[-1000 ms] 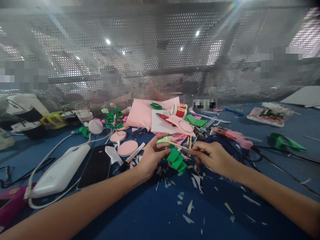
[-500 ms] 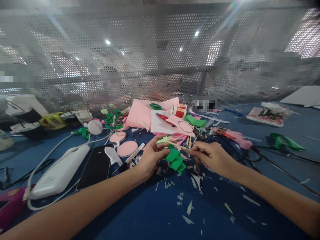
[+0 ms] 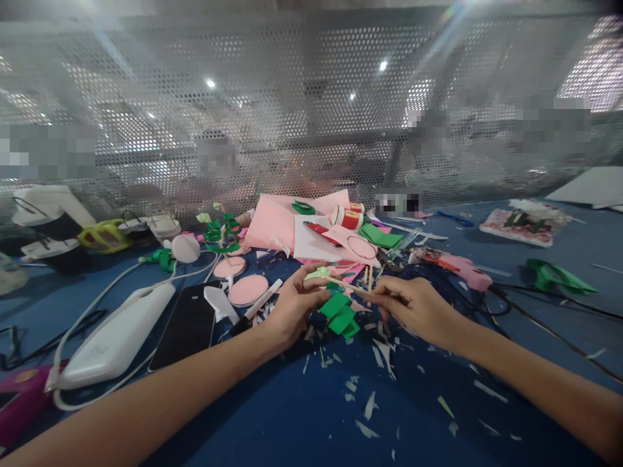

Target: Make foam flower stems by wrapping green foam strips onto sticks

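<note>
My right hand (image 3: 413, 305) pinches a thin wooden stick (image 3: 348, 286) near its right end. A pale green paper piece (image 3: 318, 275) sits at the stick's left tip, by the fingers of my left hand (image 3: 294, 308). My left hand is closed, with its thumb against a green paper strip (image 3: 338, 312), folded in zigzags, that hangs between my hands below the stick. Its exact grip is partly hidden by the fingers. Small paper scraps (image 3: 370, 405) lie scattered on the blue table (image 3: 292, 415) underneath.
Behind my hands lie pink paper sheets (image 3: 272, 224), a red-and-white roll (image 3: 347, 217) and a pink glue gun (image 3: 470, 271). To the left are pink discs (image 3: 248, 290), a black phone (image 3: 187, 327), a white power bank (image 3: 117, 331) and green paper plants (image 3: 221, 233). A perforated metal panel (image 3: 272, 117) stands behind.
The green paper strip has shifted slightly to the left and turned a little. Both hands stay almost where they were, still at the stick.
</note>
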`<state>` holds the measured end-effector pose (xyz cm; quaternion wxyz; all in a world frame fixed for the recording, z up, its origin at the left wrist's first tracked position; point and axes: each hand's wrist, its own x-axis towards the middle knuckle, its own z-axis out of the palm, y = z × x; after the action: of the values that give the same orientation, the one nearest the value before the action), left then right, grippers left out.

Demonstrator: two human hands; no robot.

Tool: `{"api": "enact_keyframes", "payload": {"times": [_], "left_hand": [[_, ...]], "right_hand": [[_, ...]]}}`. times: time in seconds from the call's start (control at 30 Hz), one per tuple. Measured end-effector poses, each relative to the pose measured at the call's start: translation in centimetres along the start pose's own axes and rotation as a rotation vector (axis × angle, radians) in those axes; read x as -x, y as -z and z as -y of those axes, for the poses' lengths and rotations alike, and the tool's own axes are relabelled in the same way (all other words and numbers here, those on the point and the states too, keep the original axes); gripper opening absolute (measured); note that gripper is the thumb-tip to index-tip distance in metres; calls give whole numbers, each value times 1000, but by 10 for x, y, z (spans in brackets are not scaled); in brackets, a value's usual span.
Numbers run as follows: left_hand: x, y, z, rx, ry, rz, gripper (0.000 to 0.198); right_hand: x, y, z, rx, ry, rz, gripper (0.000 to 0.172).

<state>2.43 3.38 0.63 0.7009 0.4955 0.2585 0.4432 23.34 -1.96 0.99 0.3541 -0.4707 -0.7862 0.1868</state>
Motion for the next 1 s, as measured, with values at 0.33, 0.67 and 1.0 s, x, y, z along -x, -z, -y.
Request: {"api": "enact_keyframes", "payload": {"times": [0.33, 0.67, 1.0], "left_hand": [[-3, 5, 2, -11, 21, 34, 55], [-4, 6, 4, 46, 5, 90, 52], [-3, 5, 3, 33, 13, 73, 52]], "right_hand": [[0, 0, 1, -4, 5, -4, 25], [0, -1, 1, -29, 0, 20, 27], [1, -3, 1, -31, -3, 0, 28]]}}
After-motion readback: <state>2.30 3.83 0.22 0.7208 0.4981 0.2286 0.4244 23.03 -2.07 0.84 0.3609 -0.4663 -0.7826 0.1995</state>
